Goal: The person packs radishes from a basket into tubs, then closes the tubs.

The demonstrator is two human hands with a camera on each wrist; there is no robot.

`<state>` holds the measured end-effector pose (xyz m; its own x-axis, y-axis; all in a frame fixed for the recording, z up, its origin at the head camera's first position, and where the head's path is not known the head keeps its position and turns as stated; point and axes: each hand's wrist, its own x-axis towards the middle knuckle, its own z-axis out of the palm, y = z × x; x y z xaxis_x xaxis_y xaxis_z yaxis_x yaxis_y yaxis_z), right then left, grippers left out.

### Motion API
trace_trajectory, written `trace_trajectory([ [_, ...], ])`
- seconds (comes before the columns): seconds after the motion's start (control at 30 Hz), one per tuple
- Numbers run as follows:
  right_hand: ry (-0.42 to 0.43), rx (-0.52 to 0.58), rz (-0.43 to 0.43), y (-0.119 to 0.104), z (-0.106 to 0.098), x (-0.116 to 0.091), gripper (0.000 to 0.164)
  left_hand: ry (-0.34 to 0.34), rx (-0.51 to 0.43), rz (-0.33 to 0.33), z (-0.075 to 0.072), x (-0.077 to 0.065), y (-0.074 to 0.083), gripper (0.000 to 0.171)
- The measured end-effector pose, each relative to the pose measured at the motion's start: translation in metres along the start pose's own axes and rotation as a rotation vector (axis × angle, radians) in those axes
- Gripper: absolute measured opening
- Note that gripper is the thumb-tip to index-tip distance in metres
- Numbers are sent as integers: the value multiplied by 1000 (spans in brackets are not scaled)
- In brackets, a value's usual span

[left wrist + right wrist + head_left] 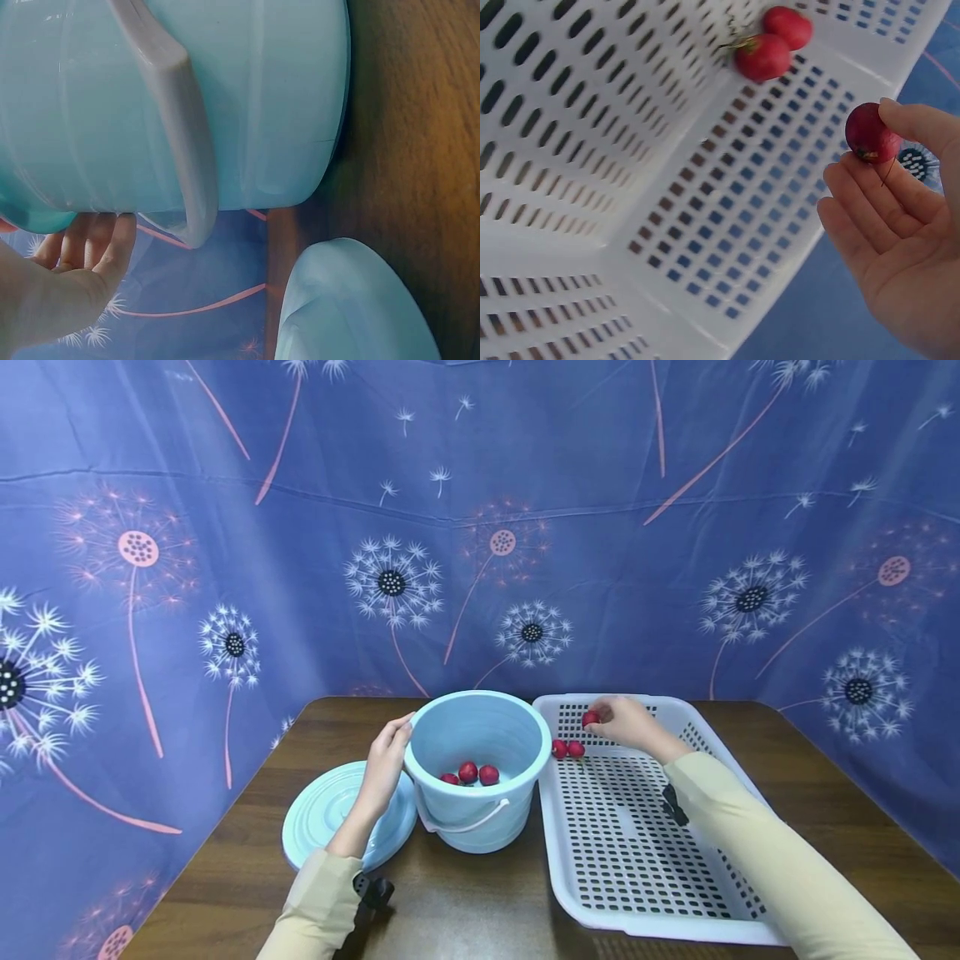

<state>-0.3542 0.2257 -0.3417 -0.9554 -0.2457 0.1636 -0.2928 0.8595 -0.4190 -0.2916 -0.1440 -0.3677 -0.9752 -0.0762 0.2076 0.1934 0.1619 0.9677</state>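
My right hand (626, 723) pinches a red radish (872, 133) between thumb and fingers, above the far end of the white perforated basket (557, 868). Two more radishes (762, 57) lie together in that basket, at its far left. My left hand (388, 760) holds the left rim of the light blue bucket (480, 817). In the left wrist view its fingers (112, 244) lie against the bucket's outer wall, while the thumb is mostly out of sight. Inside the bucket, several radishes (468, 772) rest on the bottom.
A light blue lid (318, 814) lies on the wooden table (465, 902), left of the bucket and partly under the left forearm. The bucket's pale handle (468, 823) hangs down in front. A blue dandelion-print cloth (480, 468) hangs behind the table.
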Motion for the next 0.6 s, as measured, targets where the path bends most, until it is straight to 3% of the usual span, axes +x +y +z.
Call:
trace_trajectory([
  [0.6,102,27,-99,-35,-21,1,37,6,-14,19,1,-1,0,39],
])
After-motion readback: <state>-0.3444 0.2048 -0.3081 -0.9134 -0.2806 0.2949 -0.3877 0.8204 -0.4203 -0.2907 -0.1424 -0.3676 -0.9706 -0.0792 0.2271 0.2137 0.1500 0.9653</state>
